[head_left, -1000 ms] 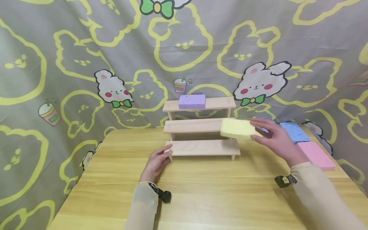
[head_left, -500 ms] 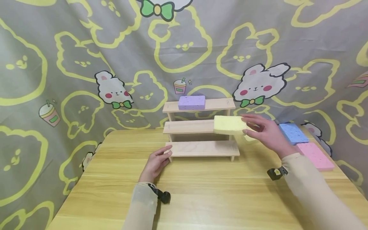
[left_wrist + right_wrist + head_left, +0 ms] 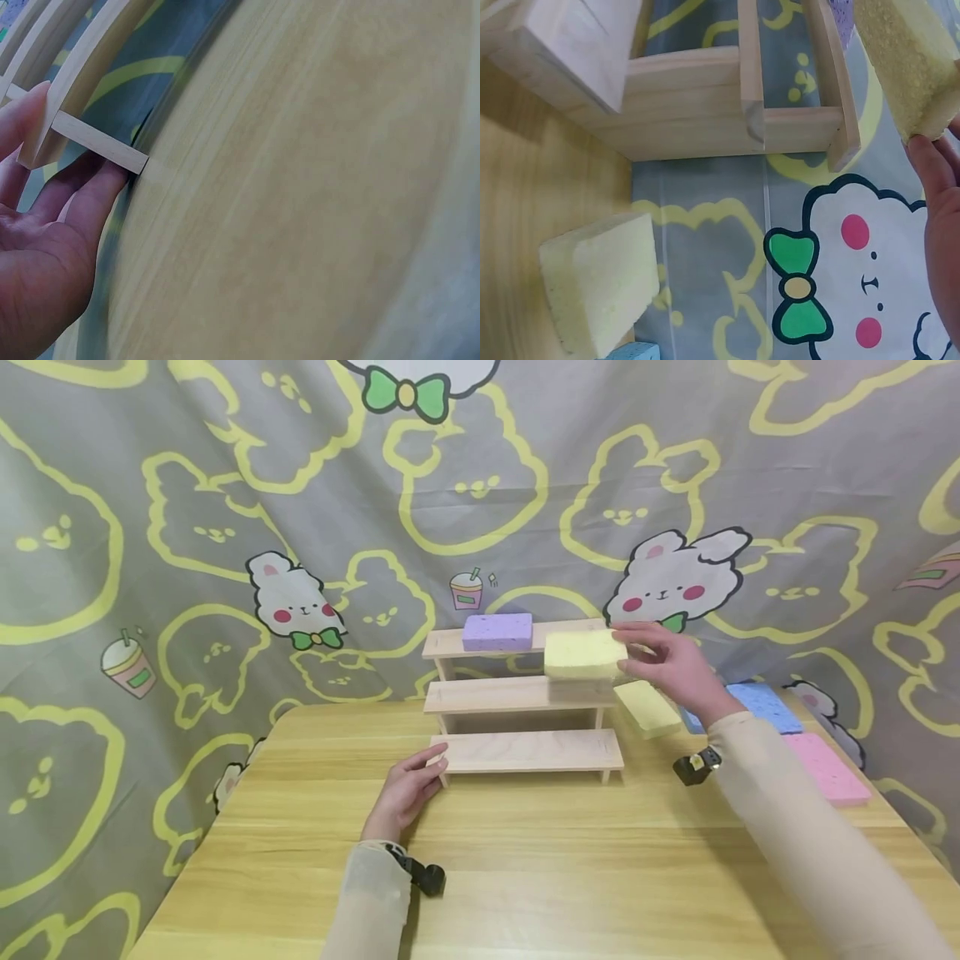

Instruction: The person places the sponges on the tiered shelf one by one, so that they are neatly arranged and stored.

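Observation:
A pale wooden three-step display shelf [image 3: 525, 752] stands on the table. My left hand [image 3: 405, 793] grips the left end of its lowest step; in the left wrist view, fingers [image 3: 97, 195] lie against the short leg. My right hand [image 3: 678, 668] pinches a yellow sponge [image 3: 585, 653] by its right end. The sponge overlaps the right part of the top step in the head view, its shadow falling on the middle step. A purple sponge [image 3: 497, 632] lies on the top step, left of the yellow one.
Right of the shelf, a second yellow sponge [image 3: 647, 708] lies on the wooden table [image 3: 540, 860]. Farther right are a blue sponge [image 3: 765, 706] and a pink sponge [image 3: 828, 768], partly behind the right forearm. A patterned grey curtain [image 3: 480, 510] hangs behind.
The right hand has carried the yellow sponge left and up, from beside the middle step to the height of the top step. The left hand stays at the lowest step's end.

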`<state>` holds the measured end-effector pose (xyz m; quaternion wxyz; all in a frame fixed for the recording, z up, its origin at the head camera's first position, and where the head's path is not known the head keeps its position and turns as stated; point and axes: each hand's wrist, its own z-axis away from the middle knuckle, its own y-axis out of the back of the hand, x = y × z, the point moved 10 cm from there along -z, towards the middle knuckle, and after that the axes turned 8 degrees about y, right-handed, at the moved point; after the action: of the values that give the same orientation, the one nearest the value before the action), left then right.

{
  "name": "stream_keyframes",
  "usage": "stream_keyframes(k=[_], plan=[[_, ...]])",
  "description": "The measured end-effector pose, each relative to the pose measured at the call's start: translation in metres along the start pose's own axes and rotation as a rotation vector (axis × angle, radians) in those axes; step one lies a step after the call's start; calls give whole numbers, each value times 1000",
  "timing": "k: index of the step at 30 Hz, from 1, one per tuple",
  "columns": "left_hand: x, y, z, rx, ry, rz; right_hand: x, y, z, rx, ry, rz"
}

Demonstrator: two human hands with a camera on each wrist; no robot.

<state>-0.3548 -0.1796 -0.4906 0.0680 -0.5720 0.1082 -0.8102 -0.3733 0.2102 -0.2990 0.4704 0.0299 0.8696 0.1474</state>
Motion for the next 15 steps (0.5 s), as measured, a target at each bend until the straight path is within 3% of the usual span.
stream_keyframes(k=[7,15], plan=[[0,-1,2,-1,-7,-4,8,6,-23,31,-3,33],[0,-1,2,-4,4,6,18,4,-44,50,-6,-12]])
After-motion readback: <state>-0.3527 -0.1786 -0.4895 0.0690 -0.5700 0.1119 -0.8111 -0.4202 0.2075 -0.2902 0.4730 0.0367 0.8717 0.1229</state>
